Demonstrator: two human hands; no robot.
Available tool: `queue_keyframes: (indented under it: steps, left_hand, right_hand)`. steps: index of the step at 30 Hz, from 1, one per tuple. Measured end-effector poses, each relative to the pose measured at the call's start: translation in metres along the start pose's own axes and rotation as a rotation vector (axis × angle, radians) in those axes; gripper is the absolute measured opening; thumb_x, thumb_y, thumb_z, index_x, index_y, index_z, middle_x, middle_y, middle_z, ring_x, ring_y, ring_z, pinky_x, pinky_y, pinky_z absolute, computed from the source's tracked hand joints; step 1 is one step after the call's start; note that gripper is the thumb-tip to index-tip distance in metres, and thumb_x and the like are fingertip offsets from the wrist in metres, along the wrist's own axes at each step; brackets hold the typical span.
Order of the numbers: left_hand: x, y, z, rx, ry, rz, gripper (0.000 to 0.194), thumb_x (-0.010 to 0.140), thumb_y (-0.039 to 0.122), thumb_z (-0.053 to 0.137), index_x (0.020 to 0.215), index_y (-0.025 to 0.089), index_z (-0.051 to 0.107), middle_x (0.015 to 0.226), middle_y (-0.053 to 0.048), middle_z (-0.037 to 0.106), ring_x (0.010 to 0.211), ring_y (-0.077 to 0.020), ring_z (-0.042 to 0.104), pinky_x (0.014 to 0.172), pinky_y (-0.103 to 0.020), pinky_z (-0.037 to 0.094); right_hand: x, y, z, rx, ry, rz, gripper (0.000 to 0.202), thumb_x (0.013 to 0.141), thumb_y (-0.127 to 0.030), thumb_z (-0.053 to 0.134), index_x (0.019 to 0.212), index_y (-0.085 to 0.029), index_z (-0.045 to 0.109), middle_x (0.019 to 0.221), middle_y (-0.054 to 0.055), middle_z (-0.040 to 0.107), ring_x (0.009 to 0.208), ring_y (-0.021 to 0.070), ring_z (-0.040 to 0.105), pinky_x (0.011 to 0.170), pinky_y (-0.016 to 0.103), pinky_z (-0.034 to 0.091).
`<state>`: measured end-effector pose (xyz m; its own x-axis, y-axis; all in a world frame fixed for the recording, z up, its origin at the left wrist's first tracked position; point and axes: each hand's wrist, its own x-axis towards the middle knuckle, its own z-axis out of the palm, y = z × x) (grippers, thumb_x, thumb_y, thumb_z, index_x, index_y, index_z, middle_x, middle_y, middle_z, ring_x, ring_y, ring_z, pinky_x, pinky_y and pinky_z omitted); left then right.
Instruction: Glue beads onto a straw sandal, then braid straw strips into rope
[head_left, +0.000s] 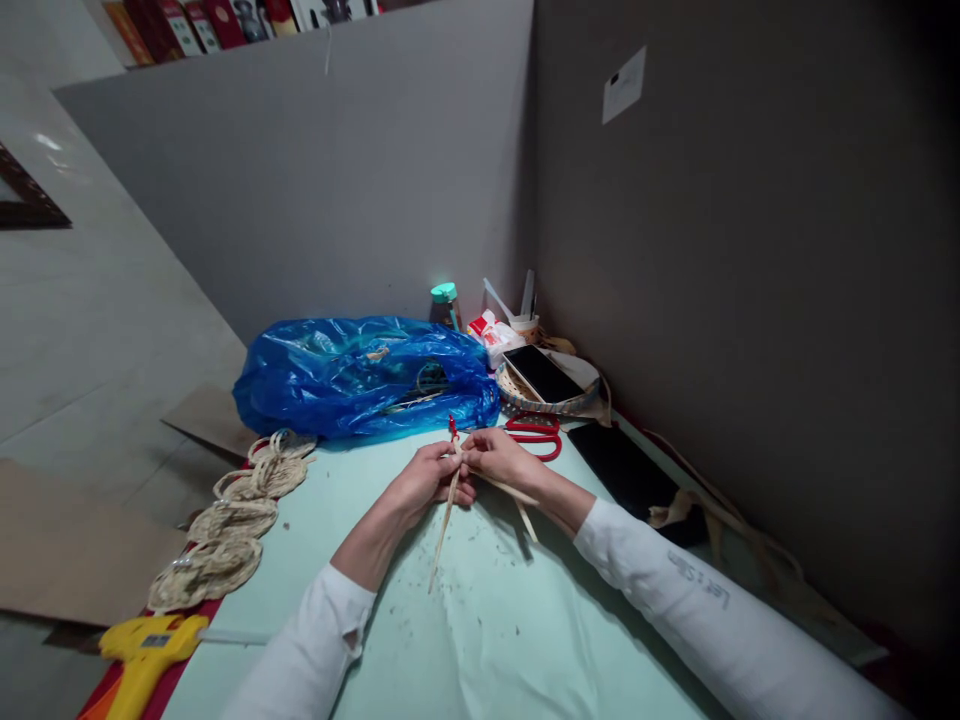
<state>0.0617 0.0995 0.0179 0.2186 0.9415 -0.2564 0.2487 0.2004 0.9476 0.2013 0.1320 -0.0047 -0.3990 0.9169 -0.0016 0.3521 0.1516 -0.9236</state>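
Observation:
Both hands meet over the middle of the pale green table cover. My left hand pinches pale straw strands near their upper end, and one length hangs down toward me. My right hand is closed on the same work from the other side, with further strands running out below its palm. A small red piece stands up just above the fingertips; how it is fastened is too small to tell. Red-handled scissors lie right behind my right hand.
A blue plastic bag lies at the back. Beside it, a phone rests on a round basket. Woven straw pieces line the left edge, above a yellow glue gun. A black flat object lies right.

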Motion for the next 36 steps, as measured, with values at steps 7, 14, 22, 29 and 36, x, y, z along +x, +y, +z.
queue_keyframes:
  steps: [7, 14, 22, 29, 36]
  left_hand:
    - [0.004, -0.010, -0.003, -0.086, 0.051, -0.014, 0.011, 0.070, 0.023, 0.055, 0.062, 0.015, 0.054, 0.044, 0.008, 0.036, 0.034, -0.0034, 0.021, 0.037, -0.020, 0.010]
    - [0.013, -0.026, 0.005, -0.037, 0.232, 0.037, 0.020, 0.063, 0.020, 0.058, 0.044, 0.017, 0.052, 0.037, 0.005, 0.044, 0.035, -0.0055, 0.030, 0.041, -0.022, 0.017]
    - [0.010, -0.029, 0.007, -0.093, 0.282, 0.038, 0.014, 0.061, 0.022, 0.055, 0.048, 0.017, 0.055, 0.030, 0.007, 0.037, 0.032, -0.0054, 0.025, 0.040, -0.023, 0.013]
    - [0.000, -0.017, -0.002, -0.202, 0.176, 0.020, 0.020, 0.064, 0.026, 0.056, 0.048, 0.018, 0.047, 0.033, 0.007, 0.038, 0.032, -0.0041, 0.026, 0.038, -0.021, 0.011]
    - [0.002, -0.016, -0.005, -0.288, 0.155, -0.030, 0.012, 0.062, 0.024, 0.061, 0.058, 0.015, 0.056, 0.036, 0.009, 0.037, 0.030, -0.0017, 0.022, 0.037, -0.020, 0.008]
  right_hand:
    - [-0.004, -0.004, -0.005, -0.305, -0.034, -0.042, 0.019, 0.079, -0.017, 0.052, 0.066, -0.013, 0.065, 0.068, 0.005, 0.068, 0.062, 0.0116, 0.056, 0.054, 0.020, 0.033]
    - [-0.022, -0.027, -0.012, -0.714, 0.026, -0.037, 0.019, 0.077, -0.015, 0.051, 0.074, -0.009, 0.069, 0.076, 0.017, 0.068, 0.070, 0.0226, 0.063, 0.055, 0.027, 0.031]
    - [-0.043, -0.044, 0.016, -0.903, -0.033, -0.090, 0.021, 0.081, -0.010, 0.048, 0.088, -0.010, 0.067, 0.080, 0.017, 0.068, 0.082, 0.0249, 0.065, 0.067, 0.029, 0.038]
    - [-0.038, -0.041, 0.010, -0.871, -0.072, -0.148, 0.023, 0.085, -0.021, 0.048, 0.091, -0.015, 0.069, 0.084, 0.013, 0.069, 0.075, 0.0225, 0.063, 0.060, 0.028, 0.033]
    - [-0.025, -0.038, -0.012, -0.649, -0.019, -0.112, 0.031, 0.086, -0.042, 0.052, 0.075, -0.017, 0.066, 0.069, 0.006, 0.065, 0.063, 0.0165, 0.054, 0.054, 0.026, 0.025]
